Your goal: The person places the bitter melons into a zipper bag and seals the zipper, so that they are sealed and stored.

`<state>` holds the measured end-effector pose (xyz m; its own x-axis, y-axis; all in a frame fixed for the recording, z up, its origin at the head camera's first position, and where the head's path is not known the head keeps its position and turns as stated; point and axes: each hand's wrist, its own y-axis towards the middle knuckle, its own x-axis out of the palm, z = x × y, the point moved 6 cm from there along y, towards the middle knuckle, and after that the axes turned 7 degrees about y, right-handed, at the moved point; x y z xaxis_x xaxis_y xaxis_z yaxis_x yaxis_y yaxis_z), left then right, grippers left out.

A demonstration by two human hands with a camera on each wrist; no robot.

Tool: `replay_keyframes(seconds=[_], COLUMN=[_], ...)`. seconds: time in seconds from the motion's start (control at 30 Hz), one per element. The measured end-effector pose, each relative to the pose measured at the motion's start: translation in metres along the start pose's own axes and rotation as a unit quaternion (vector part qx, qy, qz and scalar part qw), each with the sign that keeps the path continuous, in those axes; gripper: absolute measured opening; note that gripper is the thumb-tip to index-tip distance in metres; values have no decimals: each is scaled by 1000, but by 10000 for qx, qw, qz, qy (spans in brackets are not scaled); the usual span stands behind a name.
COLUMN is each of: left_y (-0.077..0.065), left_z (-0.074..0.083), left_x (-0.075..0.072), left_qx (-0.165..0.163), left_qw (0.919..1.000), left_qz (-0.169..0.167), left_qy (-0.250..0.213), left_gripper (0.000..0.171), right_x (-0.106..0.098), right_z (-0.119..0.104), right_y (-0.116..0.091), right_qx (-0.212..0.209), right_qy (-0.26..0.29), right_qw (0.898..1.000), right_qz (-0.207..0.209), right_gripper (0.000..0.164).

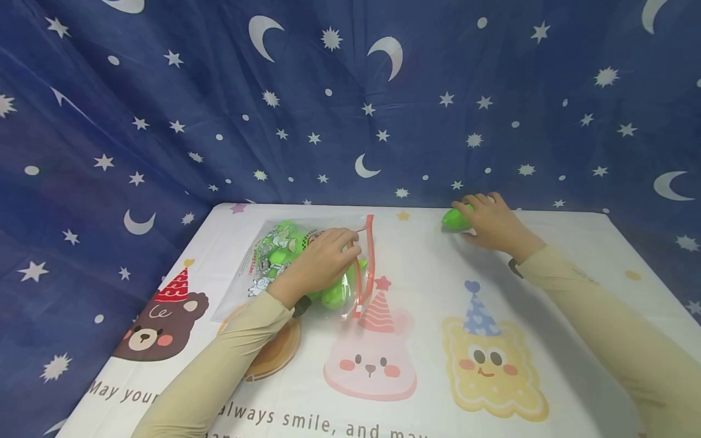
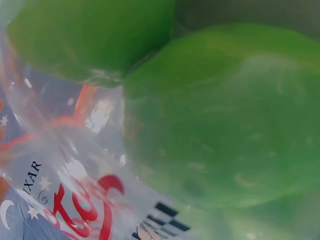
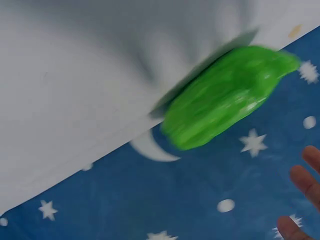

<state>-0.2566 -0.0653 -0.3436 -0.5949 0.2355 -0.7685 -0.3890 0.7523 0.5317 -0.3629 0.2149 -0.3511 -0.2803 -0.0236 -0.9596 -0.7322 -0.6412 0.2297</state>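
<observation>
A clear zip bag with a red zip strip, printed with cartoon figures and red lettering, lies at the back left of the table. Several green, smooth, rounded things fill it. My left hand lies over the bag, its fingers curled at the mouth and holding the upper edge by the red strip. At the table's back edge is a glossy green ridged vegetable-like piece with a pointed tip. My right hand is over it; in the right wrist view its spread fingers are apart from the piece.
A white tablecloth with printed cartoon figures and words covers the table. Behind it and at the left hangs a dark blue curtain with white moons and stars, meeting the table's back edge near the right hand.
</observation>
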Motion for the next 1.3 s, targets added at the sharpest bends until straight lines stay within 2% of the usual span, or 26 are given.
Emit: replay_keyframes(seconds=[0.3,0.47,0.8,1.3], left_y=[-1,-1,-2,-2], left_z=[0,-1,-2,-2], left_x=[0,0,2,5], left_qx=[6,8,-13,5], left_qw=[10000,10000,10000,10000], left_qz=[-39,9,17,33], left_qy=[-11,-81,-69,-41], left_gripper=[4,4,4,4], right_x=[16,29,49,70], right_z=[37,51,67,75], right_y=[4,7,12,13], right_qx=[473,527,844,1077], right_qy=[134,152,204,343], right_qw=[9976,9973,9919,9880], right_qz=[-485,-480,-929,-1053], right_gripper=[68,66,68,61])
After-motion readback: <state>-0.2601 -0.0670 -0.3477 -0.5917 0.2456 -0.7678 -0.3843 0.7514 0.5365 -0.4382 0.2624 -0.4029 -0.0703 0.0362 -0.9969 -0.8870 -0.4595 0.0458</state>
